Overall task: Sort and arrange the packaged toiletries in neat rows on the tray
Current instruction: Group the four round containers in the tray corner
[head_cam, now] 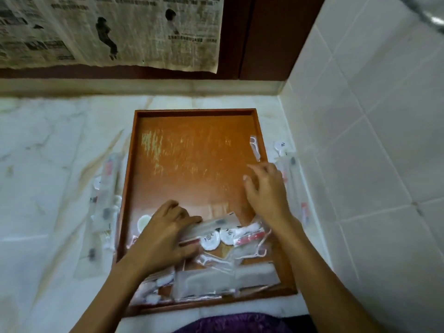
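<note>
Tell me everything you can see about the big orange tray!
The tray is a rectangular wooden one, orange-brown with a raised darker rim, lying flat on the marble counter. Its far half is bare and scuffed with pale streaks. Clear packets are heaped at the near end, where the left hand grips one. The right hand hovers over its right edge.

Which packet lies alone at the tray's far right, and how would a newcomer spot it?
Start at the wooden tray on the marble counter. Follow its right rim away from the person, past the right hand. There a clear floss pick packet lies alone along the rim, while the other packets on the tray are heaped at the near end under the left hand.
</note>
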Motion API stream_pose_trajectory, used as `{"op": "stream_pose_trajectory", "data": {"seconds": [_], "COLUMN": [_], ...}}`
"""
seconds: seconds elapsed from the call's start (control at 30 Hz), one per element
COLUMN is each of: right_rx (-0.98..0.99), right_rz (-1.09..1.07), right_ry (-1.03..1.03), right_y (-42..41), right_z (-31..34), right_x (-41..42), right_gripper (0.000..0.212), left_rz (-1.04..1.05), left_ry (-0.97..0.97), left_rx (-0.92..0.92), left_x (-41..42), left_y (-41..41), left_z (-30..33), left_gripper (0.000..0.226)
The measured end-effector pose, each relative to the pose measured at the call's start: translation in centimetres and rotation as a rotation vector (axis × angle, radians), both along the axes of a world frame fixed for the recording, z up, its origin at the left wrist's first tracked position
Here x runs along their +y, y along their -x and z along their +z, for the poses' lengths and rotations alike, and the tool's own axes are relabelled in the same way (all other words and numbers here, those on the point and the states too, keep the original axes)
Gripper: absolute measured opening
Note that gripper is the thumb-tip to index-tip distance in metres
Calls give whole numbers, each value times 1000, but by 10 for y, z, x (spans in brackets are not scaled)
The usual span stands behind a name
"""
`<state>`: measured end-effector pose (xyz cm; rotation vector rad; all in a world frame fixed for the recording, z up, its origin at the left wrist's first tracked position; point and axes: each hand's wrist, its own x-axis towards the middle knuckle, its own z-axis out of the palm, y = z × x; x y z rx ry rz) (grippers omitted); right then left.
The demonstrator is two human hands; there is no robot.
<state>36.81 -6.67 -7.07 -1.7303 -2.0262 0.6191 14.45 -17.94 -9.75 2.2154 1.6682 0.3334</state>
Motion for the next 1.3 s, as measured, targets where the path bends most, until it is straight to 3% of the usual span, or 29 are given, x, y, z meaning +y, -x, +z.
{"op": "stream_pose_trajectory", "data": {"seconds": [0.07, 0.17, 0.3, 0.47, 0.53, 0.63, 0.8, 0.87, 0.93, 1.03, 1.17, 1.3], "right_rx": [-37, -165, -147, -65, -69, -112, -16, -19, 2, -34, -263, -337], "right_rz": [159, 296, 301, 233, 245, 319, 228, 147, 100, 247, 534, 438], "right_ry": [32, 64, 62, 32, 34, 43, 78, -23, -96, -123, -2, -58], "right_y": [3, 3, 2, -23, -32, -42, -40, -31, -16, 10, 34, 19], "right_z": [-16, -35, -41, -40, -36, -27, -10, -6, -3, -6, -21, -25], "right_x": [39, 62, 34, -31, -54, -76, -71, -61, -51, -38, -39, -54], "right_gripper": [37, 40, 40, 29, 28, 28, 20, 16, 14, 24, 34, 37], "left_rz": [7, 72, 184, 253, 253, 184, -61, 0, 127, 336, 403, 305], "left_ry": [116, 139, 181, 154, 173, 166, 395, 339, 126, -107, -80, 9], "left_rx": [95, 129, 4, -149, -207, -228, -101, -220, -271, -235, -80, 35], "left_x": [3, 8, 11, 27, 42, 70, 88, 77, 60, 26, -18, -39], "left_y": [-10, -19, -17, -4, -1, -4, -17, -11, 5, 34, 52, 51], "left_z": [5, 11, 12, 20, 28, 32, 32, 31, 28, 21, 5, -6], "left_gripper": [61, 45, 51, 14, 16, 22, 32, 32, 33, 31, 20, 25]}}
